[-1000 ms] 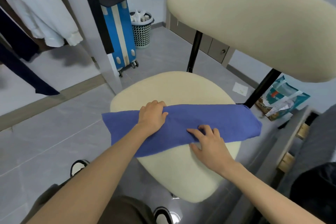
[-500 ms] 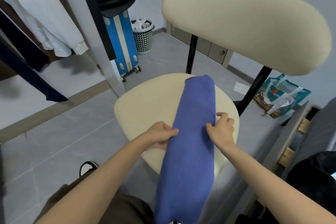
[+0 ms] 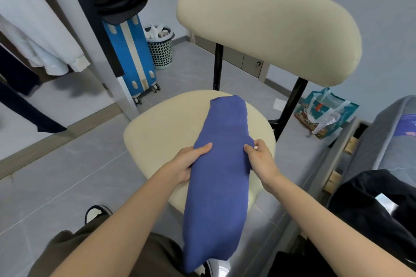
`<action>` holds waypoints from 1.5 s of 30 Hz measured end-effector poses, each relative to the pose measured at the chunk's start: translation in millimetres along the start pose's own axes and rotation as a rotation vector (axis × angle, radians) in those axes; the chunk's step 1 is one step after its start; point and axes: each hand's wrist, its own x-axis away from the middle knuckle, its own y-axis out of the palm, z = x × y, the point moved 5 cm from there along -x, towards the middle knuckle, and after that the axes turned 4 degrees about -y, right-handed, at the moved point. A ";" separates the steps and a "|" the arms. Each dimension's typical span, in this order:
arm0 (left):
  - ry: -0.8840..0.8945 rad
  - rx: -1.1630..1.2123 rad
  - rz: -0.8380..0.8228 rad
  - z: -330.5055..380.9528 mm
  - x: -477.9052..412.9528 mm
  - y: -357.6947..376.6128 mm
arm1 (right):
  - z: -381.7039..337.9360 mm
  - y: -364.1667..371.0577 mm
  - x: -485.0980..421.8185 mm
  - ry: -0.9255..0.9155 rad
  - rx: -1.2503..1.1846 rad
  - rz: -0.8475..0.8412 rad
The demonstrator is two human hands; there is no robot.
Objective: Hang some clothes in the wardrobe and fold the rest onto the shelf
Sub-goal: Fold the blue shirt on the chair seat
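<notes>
We have the blue cloth [image 3: 221, 164] folded into a long narrow strip, lying lengthwise on the chair seat [image 3: 162, 128]. Its far end reaches toward the back edge of the seat and its near end hangs off the front edge, down toward our lap. Our left hand [image 3: 186, 164] pinches the strip's left edge, thumb on top, and our right hand [image 3: 258, 159] pinches the right edge opposite, so both grips are clamped on the cloth at about its middle.

We judge the cloth soft, light and limp: it drapes over the seat edge and will sag wherever it is unsupported. It is not fragile, but the layers could slide apart, so we would keep hold of both long edges, or take the 2 ends, for the next fold.

Beyond the chair stand a blue suitcase [image 3: 130, 51] and a waste basket [image 3: 161, 49]; pale and dark garments hang at the left. A printed bag [image 3: 326, 117] lies on the floor at right, but its writing is too small to read.
</notes>
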 end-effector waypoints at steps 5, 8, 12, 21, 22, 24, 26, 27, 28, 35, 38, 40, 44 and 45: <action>-0.018 -0.073 -0.105 3.2 3.4 18.8 | 21.6 -10.8 6.7 0.066 0.014 0.060; 0.005 -0.107 -0.121 3.4 2.3 23.9 | 26.8 -15.5 8.8 0.095 -0.004 0.068; -0.047 -0.029 -0.137 -0.6 2.4 20.1 | 29.3 -17.8 9.9 0.112 -0.020 0.052; -0.129 0.020 -0.111 -5.7 8.3 -5.0 | 17.9 -16.0 15.6 0.040 -0.139 0.081; -0.110 -0.010 -0.106 -4.0 8.8 -7.4 | 16.8 -16.9 16.5 0.037 -0.144 0.078; -0.051 -0.087 -0.081 0.8 11.2 -11.0 | 15.4 -19.7 19.1 0.040 -0.140 0.078; 0.021 -0.188 -0.034 6.0 15.1 -13.8 | 13.5 -23.8 22.8 0.025 -0.123 0.087; 0.056 -0.238 -0.007 8.5 17.4 -14.4 | 11.5 -25.6 24.8 -0.002 -0.114 0.080; 0.090 -0.285 0.016 11.1 20.0 -14.7 | 8.2 -27.0 26.5 -0.041 -0.111 0.056; 0.261 -0.777 -0.053 20.1 48.8 -18.4 | -21.1 -27.6 42.7 -0.212 0.091 -0.241; 0.406 -1.081 0.067 26.4 65.1 -15.3 | -33.4 -29.9 54.2 -0.309 0.403 -0.278; 0.540 -1.192 0.177 33.6 78.2 -14.9 | -43.8 -33.3 64.1 -0.404 0.558 -0.264; 0.740 -1.318 0.327 48.5 115.2 -15.5 | -72.2 -44.8 92.7 -0.577 0.619 -0.135; 0.781 -1.352 0.351 52.4 122.8 -14.8 | -78.8 -47.3 96.7 -0.604 0.600 -0.100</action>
